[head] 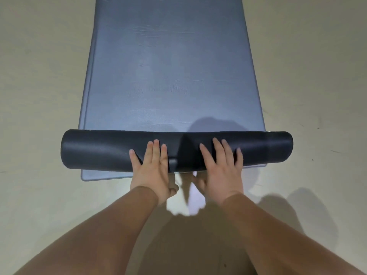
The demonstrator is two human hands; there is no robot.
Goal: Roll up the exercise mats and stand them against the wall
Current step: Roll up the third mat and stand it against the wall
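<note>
A blue-grey exercise mat (168, 66) lies flat on the floor and stretches away from me. Its near end is wound into a dark roll (99, 149) lying crosswise. My left hand (153, 167) rests palm-down on the middle of the roll, fingers stretched out over its top. My right hand (220, 167) lies the same way just to the right, fingers slightly spread. Both thumbs hang on my side of the roll, off it. A thin flat strip of blue-grey mat (103, 175) shows under the roll on my side, and a doubled edge runs along the flat mat's left side.
Pale cream floor (39, 96) surrounds the mat on the left, the right and my side. My bare forearms reach in from the bottom. Shadows of my arms fall on the floor at the lower right. No wall is in view.
</note>
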